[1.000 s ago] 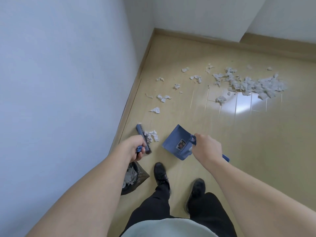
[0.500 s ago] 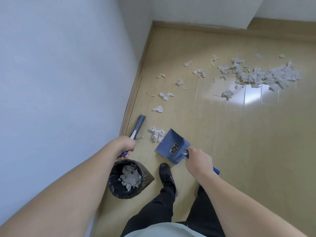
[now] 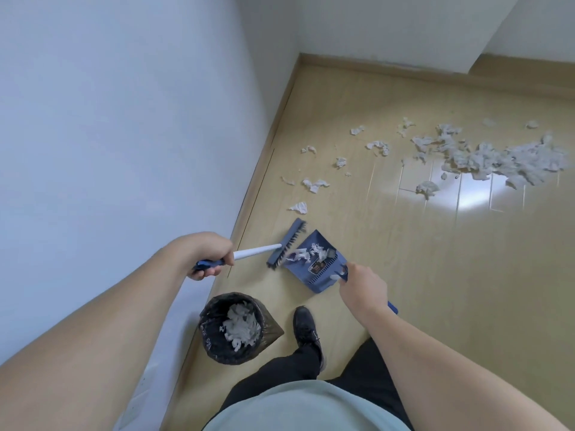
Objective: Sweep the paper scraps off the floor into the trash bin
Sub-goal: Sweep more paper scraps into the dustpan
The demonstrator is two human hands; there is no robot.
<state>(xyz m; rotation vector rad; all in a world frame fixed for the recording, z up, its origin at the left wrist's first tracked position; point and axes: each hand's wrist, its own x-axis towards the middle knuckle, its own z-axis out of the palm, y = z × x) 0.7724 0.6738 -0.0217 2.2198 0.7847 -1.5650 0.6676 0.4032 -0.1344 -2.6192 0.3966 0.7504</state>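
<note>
My left hand (image 3: 205, 259) grips the brush (image 3: 286, 244), my right hand (image 3: 361, 284) the dustpan (image 3: 314, 262); its paper scraps (image 3: 308, 253) look featherlight, so I'd tip gently.

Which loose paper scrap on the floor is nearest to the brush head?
The single white scrap just beyond the far end of the brush head, near the wall. The other floor scraps lie farther out; the big pile is the farthest.

White paper scraps (image 3: 510, 160) litter the floor; some fill the black-lined trash bin (image 3: 231, 329).
</note>
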